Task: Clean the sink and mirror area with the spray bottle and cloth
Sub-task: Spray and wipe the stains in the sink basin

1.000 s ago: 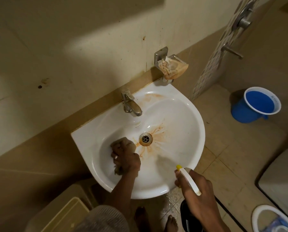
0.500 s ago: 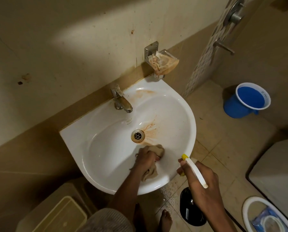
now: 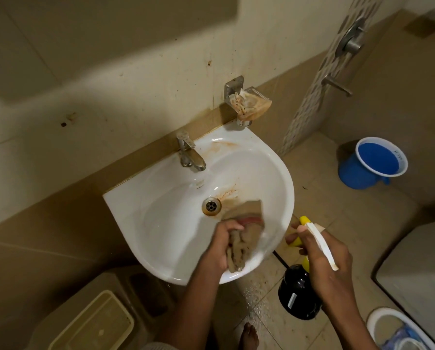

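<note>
While in sink (image 3: 160, 223): one cloth (image 3: 244, 238).

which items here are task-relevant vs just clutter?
In use: sink, cloth in left hand, spray bottle in right hand.

Clutter: blue bucket, soap dish, beige lidded bin.

Both forearms were bare from wrist to elbow, with no watch or bracelet on either. The left hand (image 3: 217, 245) and the right hand (image 3: 323, 258) wore no gloves. A pale, ribbed sleeve edge (image 3: 158, 346) showed at the bottom of the frame. One bare foot (image 3: 248, 335) stood unshod on the floor.
</note>
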